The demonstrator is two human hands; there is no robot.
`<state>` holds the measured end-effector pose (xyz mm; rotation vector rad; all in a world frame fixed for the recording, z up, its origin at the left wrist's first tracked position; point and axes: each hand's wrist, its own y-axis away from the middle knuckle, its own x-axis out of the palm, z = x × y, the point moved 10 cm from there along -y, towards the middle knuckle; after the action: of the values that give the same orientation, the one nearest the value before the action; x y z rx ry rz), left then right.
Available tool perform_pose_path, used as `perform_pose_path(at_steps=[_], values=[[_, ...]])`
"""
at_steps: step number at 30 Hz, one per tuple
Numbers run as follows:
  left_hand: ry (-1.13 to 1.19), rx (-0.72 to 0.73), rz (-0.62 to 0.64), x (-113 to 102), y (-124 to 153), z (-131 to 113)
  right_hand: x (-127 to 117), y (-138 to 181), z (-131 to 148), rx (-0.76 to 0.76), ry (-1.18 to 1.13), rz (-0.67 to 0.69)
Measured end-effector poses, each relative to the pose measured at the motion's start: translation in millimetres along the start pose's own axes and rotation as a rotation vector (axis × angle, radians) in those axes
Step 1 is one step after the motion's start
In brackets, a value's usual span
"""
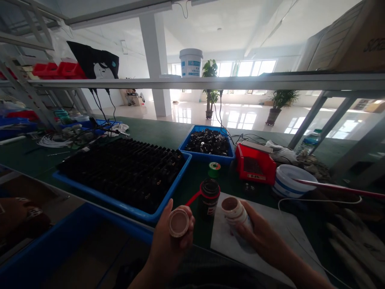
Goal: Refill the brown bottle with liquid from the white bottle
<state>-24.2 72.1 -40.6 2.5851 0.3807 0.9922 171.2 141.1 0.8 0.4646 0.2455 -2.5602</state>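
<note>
1. Far left: a large blue tray (120, 204) sits on the green bench (168, 134), filled with rows of small black parts (126, 168). Cables and white wires lie behind it.
2. Left hand (171, 245): raised just in front of the tray's near corner, fingers curled closed around a small round lid (178, 222), thumb along its left edge. The lid's pale inner face is turned up toward the camera.
3. Centre: a dark jar with a red handle (209, 196) stands on the bench between the two hands, just behind them. A small green reel (214, 168) lies farther back, before a smaller blue tray (207, 144) of black pieces.
4. Right hand (258, 237): fingers wrapped closed around a small white bottle (236, 212), held tilted, its open mouth facing up and left. The bottle is held over a white sheet (270, 241) and is apart from the lid.
5. Right: a red box (255, 164), then a white tub (290, 180) with blue bands, with a thin red rod (345, 188) across it.
</note>
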Motion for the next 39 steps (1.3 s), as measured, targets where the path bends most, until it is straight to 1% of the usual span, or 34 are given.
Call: perform_pose_path(at_steps=[2,3,5,8,11,14,16,21,28,34,39], values=[[0.145,-0.13,-0.039,-8,2,18,-23,-15,7,-0.01,0.101,-0.035],[0.178,-0.155,-0.048,-11,3,24,-31,-24,11,-0.019,0.139,-0.034],[0.198,-0.165,-0.047,-16,6,31,-43,-41,19,-0.063,0.193,-0.025],[0.226,-0.174,0.03,-19,10,42,-53,-63,32,-0.196,0.312,-0.032],[0.28,-0.209,0.092,-23,13,53,-53,-75,43,-0.344,0.52,-0.046],[0.301,-0.236,0.085,-33,15,62,-50,-83,49,-0.44,0.705,-0.066],[0.31,-0.245,0.079,-40,15,68,-46,-86,54,-0.487,0.778,-0.063],[0.318,-0.243,0.102,-49,15,76,-39,-93,67,-0.535,0.884,-0.032],[0.298,-0.238,0.131,-51,17,75,-31,-93,84,-0.687,1.022,-0.072],[0.269,-0.262,0.111,-53,18,77,-24,-90,87,-0.757,1.058,-0.061],[0.271,-0.279,0.111,-52,20,78,-22,-91,86,-0.778,1.11,-0.074]])
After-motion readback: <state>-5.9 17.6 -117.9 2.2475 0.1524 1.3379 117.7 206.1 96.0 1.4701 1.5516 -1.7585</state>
